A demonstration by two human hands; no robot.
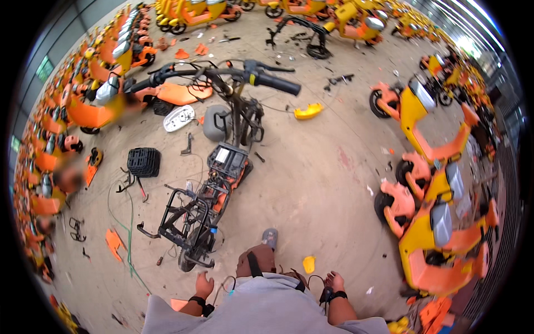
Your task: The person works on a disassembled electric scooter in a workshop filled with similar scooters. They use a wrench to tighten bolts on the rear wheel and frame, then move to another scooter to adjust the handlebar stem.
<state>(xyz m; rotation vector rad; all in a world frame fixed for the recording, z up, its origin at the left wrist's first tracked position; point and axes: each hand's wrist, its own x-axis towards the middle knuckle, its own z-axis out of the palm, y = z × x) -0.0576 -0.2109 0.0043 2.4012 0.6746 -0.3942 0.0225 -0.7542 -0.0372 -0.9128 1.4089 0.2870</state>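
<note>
My left hand (204, 284) hangs at the lower middle, fingers apart and empty, just below the rear end of a stripped scooter frame (189, 228). My right hand (335, 281) hangs on the other side of my body, fingers loosely apart and holding nothing. The frame stands ahead of me, its handlebar (272, 82) at the top, with an exposed dark housing (228, 158) at its middle. A yellow plastic piece (309, 264) lies on the floor between my shoe (270, 238) and my right hand.
Yellow and orange scooters (423, 239) line the right, left and far sides. A black crate (143, 162), a green hose (130, 234), an orange panel (114, 245), a white oval part (178, 118) and a yellow cover (308, 111) lie on the concrete floor (328, 183).
</note>
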